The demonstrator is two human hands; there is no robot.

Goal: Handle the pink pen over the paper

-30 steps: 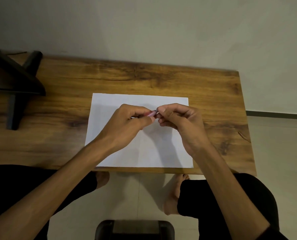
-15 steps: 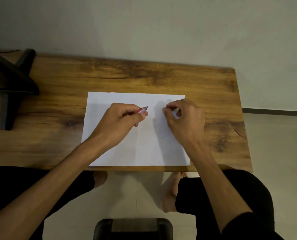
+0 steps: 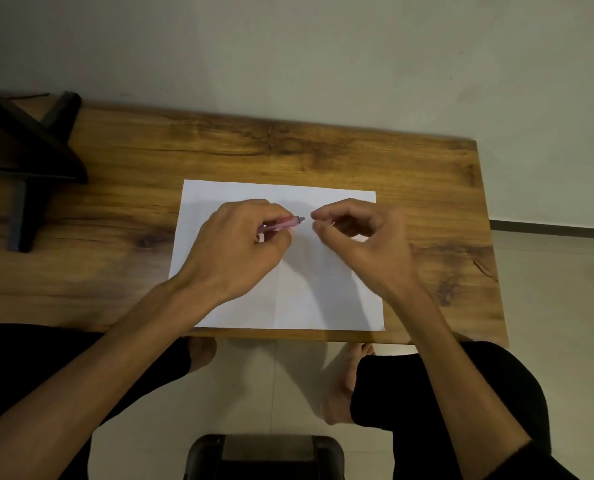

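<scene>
The person sat at a wooden table (image 3: 323,150) with both hands above a white sheet of paper (image 3: 288,299) that lay flat near the front edge of the table. The left hand (image 3: 236,244) gripped a pink pen (image 3: 285,224), with the fingers curled round its barrel. The pen lay almost level, and its grey tip pointed to the right, toward the other hand. Only the front part of the pen showed; the rest was hidden inside the fist. The right hand (image 3: 357,237) was just beside the tip of the pen but did not touch it; a small gap stayed between them. Its thumb and forefinger were bent toward each other and nearly closed, like a pinch, and the other fingers were curled loosely under them. I could not tell if something very small was between these fingertips, since nothing was clearly visible there. Both hands threw soft shadows on the paper. The paper itself looked blank, without any marks that I could see. On the left side of the table stood a black stand (image 3: 28,161) with a slanted top and a dark foot, well apart from the paper. Behind the table was a plain pale wall (image 3: 323,46). Under the table edge the bare feet of the person rested on a light tiled floor (image 3: 271,393), and a dark stool (image 3: 264,455) showed at the bottom.
</scene>
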